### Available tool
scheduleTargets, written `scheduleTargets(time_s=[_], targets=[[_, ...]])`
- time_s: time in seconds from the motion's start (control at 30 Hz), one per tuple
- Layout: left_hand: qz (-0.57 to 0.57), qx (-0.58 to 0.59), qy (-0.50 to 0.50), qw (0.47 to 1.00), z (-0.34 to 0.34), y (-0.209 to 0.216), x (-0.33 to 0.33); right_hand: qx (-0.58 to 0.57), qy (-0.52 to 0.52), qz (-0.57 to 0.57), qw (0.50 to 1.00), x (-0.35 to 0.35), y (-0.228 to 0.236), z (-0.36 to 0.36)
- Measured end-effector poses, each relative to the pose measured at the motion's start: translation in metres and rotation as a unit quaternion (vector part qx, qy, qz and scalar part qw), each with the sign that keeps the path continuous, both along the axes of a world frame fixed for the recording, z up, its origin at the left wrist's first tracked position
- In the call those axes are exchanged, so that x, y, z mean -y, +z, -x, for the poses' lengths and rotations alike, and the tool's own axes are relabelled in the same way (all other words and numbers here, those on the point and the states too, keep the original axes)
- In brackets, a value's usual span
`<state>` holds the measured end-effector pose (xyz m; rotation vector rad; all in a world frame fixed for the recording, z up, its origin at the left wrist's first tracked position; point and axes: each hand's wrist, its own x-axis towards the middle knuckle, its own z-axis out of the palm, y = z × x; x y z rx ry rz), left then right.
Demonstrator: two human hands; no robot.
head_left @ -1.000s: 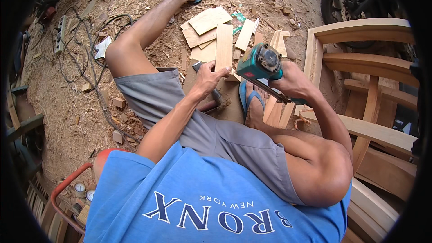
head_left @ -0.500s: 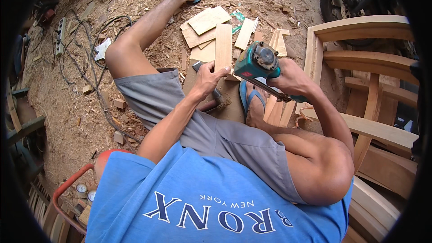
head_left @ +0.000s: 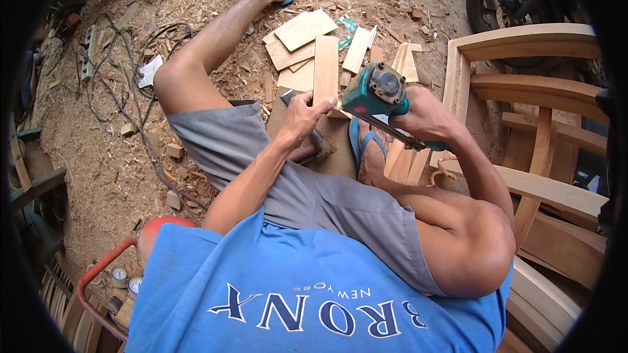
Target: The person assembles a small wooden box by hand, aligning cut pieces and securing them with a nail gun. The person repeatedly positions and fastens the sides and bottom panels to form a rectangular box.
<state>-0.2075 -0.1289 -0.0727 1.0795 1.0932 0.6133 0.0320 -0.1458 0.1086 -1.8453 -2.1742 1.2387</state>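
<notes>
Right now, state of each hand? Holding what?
Left hand: closed, holding the near end of a wooden board.
Right hand: closed, holding a green nail gun.

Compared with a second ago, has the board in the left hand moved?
No. Judged against the loose wood panels on the ground, the board in the left hand shows no clear shift.

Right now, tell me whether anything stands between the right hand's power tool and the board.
The thumb of the left hand lies at the near right corner of the board, on the side facing the teal power tool in the right hand. Farther up the board, nothing visible stands between them; the tool's underside is hidden.
</notes>
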Motion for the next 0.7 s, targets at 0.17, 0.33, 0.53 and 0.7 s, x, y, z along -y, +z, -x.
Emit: scheduleTargets(time_s=[0.17, 0.33, 0.53, 0.7], targets=[[0.006, 0.006, 0.005, 1.0, -0.001, 0.001, 0.0, -0.004, -0.059, 0.022, 0.998, 0.01, 0.019, -0.007], [0.013, 0.001, 0.016, 1.0, -0.004, 0.006, -0.004, 0.008, -0.132, -0.011, 0.991, 0.033, 0.019, -0.028], [0.019, 0.0, 0.017, 1.0, -0.011, 0.015, -0.015, 0.114, -0.225, -0.037, 0.967, 0.066, -0.038, -0.062], [0.057, 0.001, 0.019, 0.998, -0.013, 0.014, -0.026, 0.154, -0.292, 0.022, 0.944, 0.089, -0.091, -0.089]])
